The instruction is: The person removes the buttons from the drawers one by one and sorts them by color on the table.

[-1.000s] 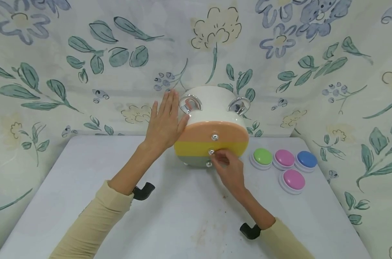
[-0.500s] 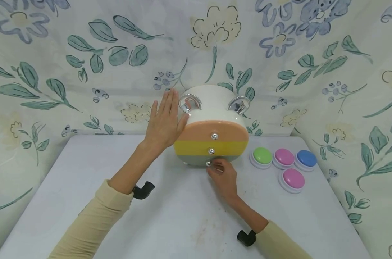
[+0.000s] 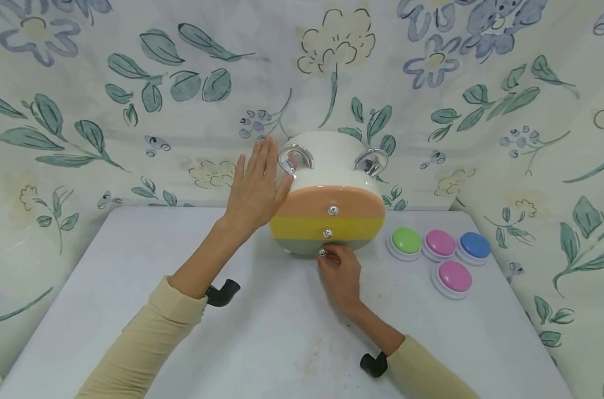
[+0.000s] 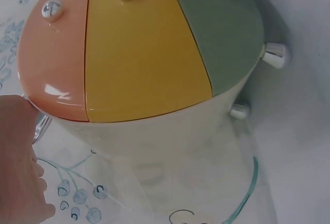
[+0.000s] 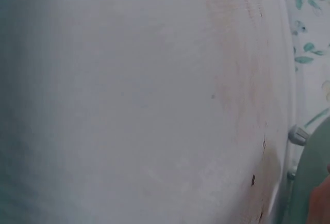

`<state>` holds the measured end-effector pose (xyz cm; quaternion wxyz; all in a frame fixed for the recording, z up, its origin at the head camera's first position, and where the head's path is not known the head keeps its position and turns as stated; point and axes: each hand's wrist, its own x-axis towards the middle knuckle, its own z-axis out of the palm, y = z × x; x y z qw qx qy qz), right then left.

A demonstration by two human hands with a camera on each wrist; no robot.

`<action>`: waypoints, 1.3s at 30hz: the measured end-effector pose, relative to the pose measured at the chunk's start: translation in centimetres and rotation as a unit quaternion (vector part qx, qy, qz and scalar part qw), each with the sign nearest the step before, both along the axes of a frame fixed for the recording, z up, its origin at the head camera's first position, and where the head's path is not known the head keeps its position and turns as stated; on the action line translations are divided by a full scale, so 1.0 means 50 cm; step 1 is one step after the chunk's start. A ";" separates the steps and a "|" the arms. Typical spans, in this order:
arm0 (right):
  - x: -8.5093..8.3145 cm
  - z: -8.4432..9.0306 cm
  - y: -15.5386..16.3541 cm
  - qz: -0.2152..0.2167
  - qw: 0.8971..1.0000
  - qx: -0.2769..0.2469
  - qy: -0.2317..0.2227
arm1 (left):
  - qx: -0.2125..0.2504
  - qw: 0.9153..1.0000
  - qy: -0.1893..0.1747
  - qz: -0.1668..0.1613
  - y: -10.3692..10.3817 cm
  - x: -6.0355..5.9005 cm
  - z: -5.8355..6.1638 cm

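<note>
The drawer box (image 3: 327,191) at the frame's centre looks like smooth, glossy plastic, its orange, yellow and green fronts catching highlights. Its small knobs (image 3: 327,233) and the two loop handles (image 3: 295,158) on top shine like chromed metal. The round buttons (image 3: 440,244) at right have glossy plastic domes. The table (image 3: 132,288) is matt white, stained. The backdrop (image 3: 132,83) is soft printed cloth. The sleeves (image 3: 147,343) look like ribbed knit.

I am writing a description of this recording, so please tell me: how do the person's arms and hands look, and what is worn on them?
Both arms wear long, pale yellow sleeves that end before the wrists. The left hand and the right hand are bare, with no gloves, and I see no rings. A black, hook-shaped mount sits under each forearm near the cuff: the left mount and the right mount.
</note>
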<state>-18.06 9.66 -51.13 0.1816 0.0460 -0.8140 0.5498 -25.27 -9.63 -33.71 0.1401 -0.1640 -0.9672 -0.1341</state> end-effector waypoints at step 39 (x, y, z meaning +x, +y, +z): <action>0.160 -0.012 0.041 0.054 0.996 0.031 0.060 | -0.007 1.000 -0.001 0.002 -0.001 -0.002 0.001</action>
